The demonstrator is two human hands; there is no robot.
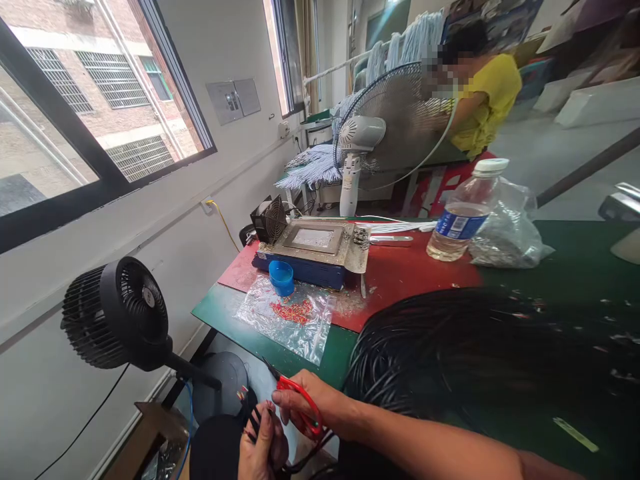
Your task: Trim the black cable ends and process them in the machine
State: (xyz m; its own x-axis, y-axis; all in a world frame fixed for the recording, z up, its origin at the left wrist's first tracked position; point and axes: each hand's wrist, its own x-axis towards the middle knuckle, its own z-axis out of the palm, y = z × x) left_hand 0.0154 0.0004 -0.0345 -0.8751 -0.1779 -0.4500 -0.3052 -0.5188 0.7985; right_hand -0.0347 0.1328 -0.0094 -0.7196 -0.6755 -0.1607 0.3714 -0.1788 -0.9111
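Head view: red-handled snips [299, 400] are gripped in the right hand [305, 403], fingers curled shut around the handles, the long axis slanted with the blades pointing up and left, away from the wrist. Just left of the snips, black cable ends [249, 407] with stripped coloured tips are pinched in the closed left hand [263, 448]. The right forearm is extended in from the lower right, below the coiled black cable bundle [480, 347].

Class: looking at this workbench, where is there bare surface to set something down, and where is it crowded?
Free: the red mat between the heating plate and the water bottle; the green tabletop right of the plastic bag. Crowded: the black cable pile fills the near side; the bag of red beads covers the left corner.
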